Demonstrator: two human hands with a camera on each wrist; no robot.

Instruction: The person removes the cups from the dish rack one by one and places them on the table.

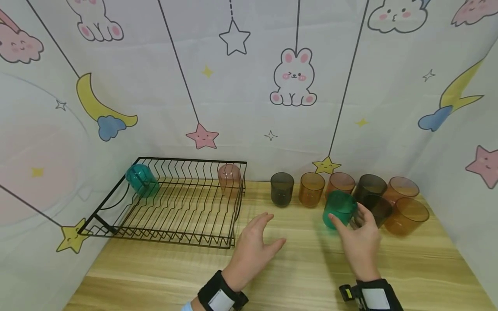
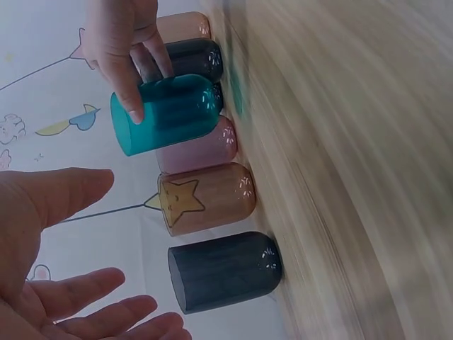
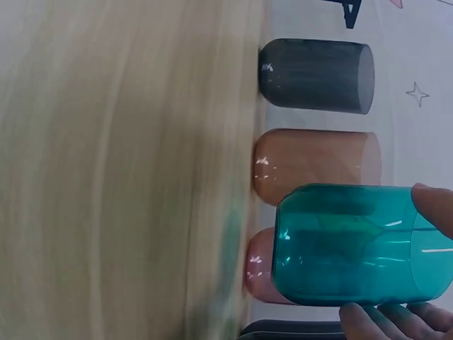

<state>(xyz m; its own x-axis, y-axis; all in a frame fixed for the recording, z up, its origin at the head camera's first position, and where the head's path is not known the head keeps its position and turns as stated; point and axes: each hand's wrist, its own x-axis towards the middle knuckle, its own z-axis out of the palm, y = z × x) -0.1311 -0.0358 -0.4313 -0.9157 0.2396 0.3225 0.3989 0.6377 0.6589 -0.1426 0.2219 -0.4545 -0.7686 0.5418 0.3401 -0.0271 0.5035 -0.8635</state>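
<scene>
My right hand pinches a green see-through cup between thumb and fingers. In the right wrist view the cup is upright and lifted off the tabletop, with a greenish shadow below it. My left hand hovers in front of the row, thumb apart from its extended fingers and nothing in its grasp. Closest beyond it stands a dark grey cup. An amber cup and a pink cup follow to the right; the green cup partly covers the pink one.
A black wire dish rack stands at the left on the wooden table. Inside it, a teal cup leans at the left end and a pinkish cup sits at the right. Dark cups and orange cups cluster at the right.
</scene>
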